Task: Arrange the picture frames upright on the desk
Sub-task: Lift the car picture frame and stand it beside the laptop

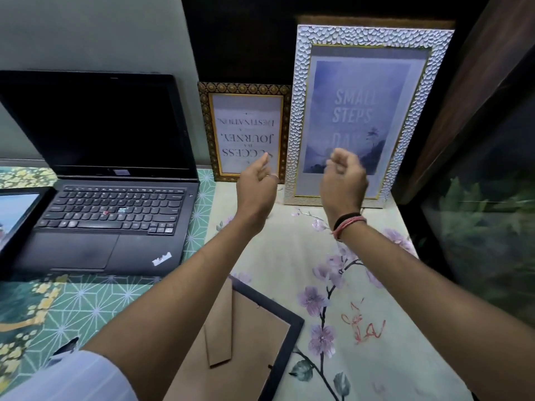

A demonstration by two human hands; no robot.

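Observation:
A tall white textured frame [301, 117] with a blue "Small Steps" print leans upright against the dark back wall. To its left stands a smaller gold-patterned frame [246, 89], its text print upside down. A black frame [289, 337] lies face down near me, its brown backing and stand showing. Another dark frame [26, 209] rests at the far left, overlapping the laptop. My left hand [256, 183] hovers before the gold frame, fingers apart and holding nothing. My right hand [343, 178] hangs in front of the white frame, fingers curled loosely, not touching it.
An open black laptop [110, 209] sits on the left half of the desk [275, 256], which is covered in green and floral paper. A dark wooden panel [463, 111] and a glass-fronted surface [492, 227] bound the right side.

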